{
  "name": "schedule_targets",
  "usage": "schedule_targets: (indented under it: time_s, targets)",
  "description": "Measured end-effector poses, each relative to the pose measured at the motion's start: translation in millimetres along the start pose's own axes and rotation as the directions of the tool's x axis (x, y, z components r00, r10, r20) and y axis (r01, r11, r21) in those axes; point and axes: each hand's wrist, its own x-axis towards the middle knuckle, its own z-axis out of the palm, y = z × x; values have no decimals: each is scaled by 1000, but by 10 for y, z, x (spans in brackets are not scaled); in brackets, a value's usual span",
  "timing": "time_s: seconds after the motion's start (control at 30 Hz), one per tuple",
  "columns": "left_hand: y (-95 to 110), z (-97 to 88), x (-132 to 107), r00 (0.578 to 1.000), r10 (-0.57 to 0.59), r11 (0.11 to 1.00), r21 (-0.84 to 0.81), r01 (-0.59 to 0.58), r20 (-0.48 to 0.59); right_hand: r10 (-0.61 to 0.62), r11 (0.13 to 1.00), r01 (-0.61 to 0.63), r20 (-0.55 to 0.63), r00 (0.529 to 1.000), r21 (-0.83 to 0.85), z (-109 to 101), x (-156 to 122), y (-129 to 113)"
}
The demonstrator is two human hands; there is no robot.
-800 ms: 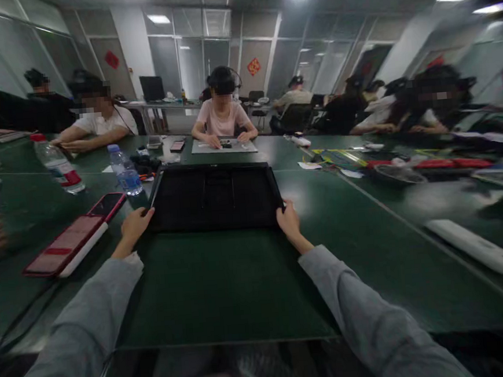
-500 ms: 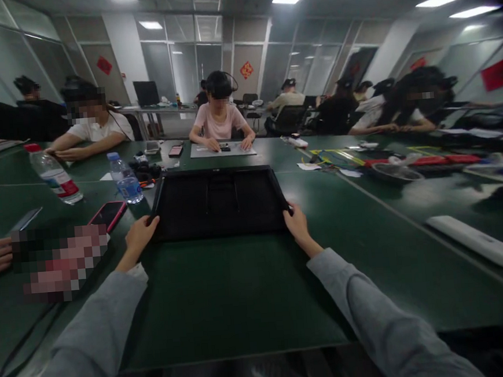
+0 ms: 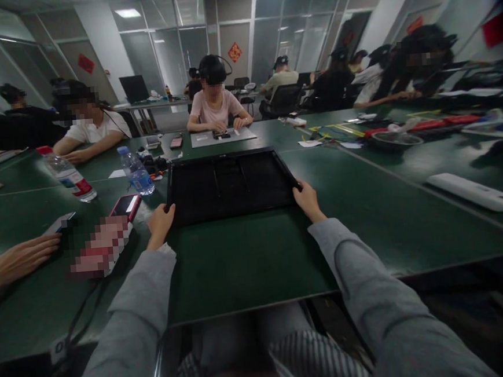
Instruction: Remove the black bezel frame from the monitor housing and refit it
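Observation:
In the head view, a black rectangular tray-like panel (image 3: pixel 258 192) with a raised rim lies on the green table in front of me. Two thin upright lines show on its inner face; I cannot tell whether they are parts or reflections. My left hand (image 3: pixel 160 222) is closed round its near left side, thumb on top. On the opposite side, my right hand (image 3: pixel 308 200) grips the rim the same way. The fingers beneath are hidden. Left of the panel stands a blue-capped water bottle (image 3: pixel 137 171), close to a pink-edged phone (image 3: pixel 125 205).
A red-capped bottle (image 3: pixel 68 175) stands at left. Another person's hand (image 3: pixel 26 258) rests by a phone (image 3: pixel 58 224). A white power strip (image 3: pixel 473 191) lies at right, before a bowl (image 3: pixel 396 139). Across the table, a person (image 3: pixel 218 107) works over a grey board (image 3: pixel 198 139).
My view has tilted down, baring the table's near edge and my lap. Both hands keep hold of the black tray-like panel. The other person's hand at left shows further into view.

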Motion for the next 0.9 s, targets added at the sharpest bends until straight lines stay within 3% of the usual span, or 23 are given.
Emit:
schedule_targets:
  time_s: [0.3,0.6,0.9]
  targets:
    - [-145,-81,-175,995,-31,998,-54,25,-96,-68,998,68,19,997,10,22,-72,-42]
    - [-143,-185,-220,987,-79,997,-33,75,-141,-76,997,76,35,996,7,-55,-267,-168]
    - [-80,-171,-233,959,20,1000,-1,-21,-283,-149,987,150,-21,989,50,-24,-205,-132]
